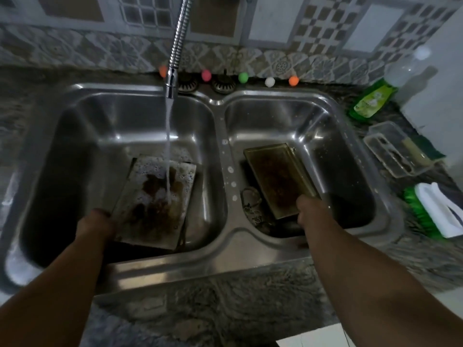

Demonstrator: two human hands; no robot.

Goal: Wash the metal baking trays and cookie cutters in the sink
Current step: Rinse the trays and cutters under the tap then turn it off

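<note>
A soapy, rust-stained metal baking tray (152, 204) is tilted in the left basin of the double steel sink (220, 146), under water running from the faucet (172, 78). My left hand (96, 226) grips the tray's near left edge. In the right basin a second, darker tray (278, 179) leans at an angle, and my right hand (309, 211) grips its near right corner. Cookie cutters (251, 206) lie on the basin floor beside and partly under that tray.
On the right counter stand a green dish soap bottle (373, 98), a clear container (395, 151) with a sponge (423, 151), and a green-and-white scrub brush (436, 214). Coloured balls (243, 77) line the sink's back ledge. The tiled wall is close behind.
</note>
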